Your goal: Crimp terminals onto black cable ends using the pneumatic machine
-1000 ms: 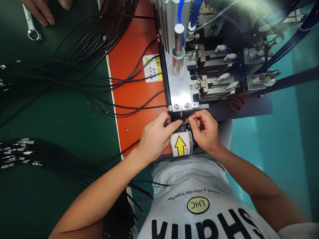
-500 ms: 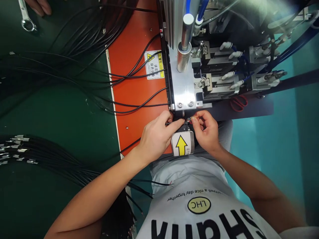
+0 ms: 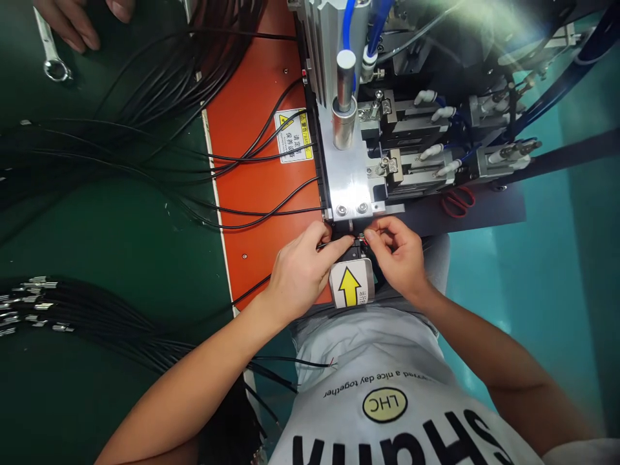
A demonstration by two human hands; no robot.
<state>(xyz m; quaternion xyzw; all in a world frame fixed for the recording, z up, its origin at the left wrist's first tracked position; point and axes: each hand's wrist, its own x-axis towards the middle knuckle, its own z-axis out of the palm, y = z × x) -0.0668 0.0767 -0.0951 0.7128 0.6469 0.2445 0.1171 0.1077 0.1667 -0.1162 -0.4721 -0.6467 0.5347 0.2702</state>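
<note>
My left hand (image 3: 303, 268) is closed in a pinch on a thin black cable (image 3: 252, 287) and holds its end at the slot under the metal machine head (image 3: 346, 177). My right hand (image 3: 397, 255) is pinched on the cable's fine red wire ends (image 3: 364, 236) at the same slot. Both hands sit just above a plate with a yellow arrow label (image 3: 349, 285). The wire tips themselves are mostly hidden by my fingers.
Several black cables (image 3: 252, 155) cross the orange plate (image 3: 252, 84). A bundle of cables with metal terminals (image 3: 29, 300) lies left on the green table. Another person's hand (image 3: 72, 19) and a wrench (image 3: 48, 51) are at top left. Red scissors (image 3: 458, 200) lie right of the machine.
My hands stay pinched at the slot with barely any shift. The view has swayed slightly. The other person's hand at top left has come further into view.
</note>
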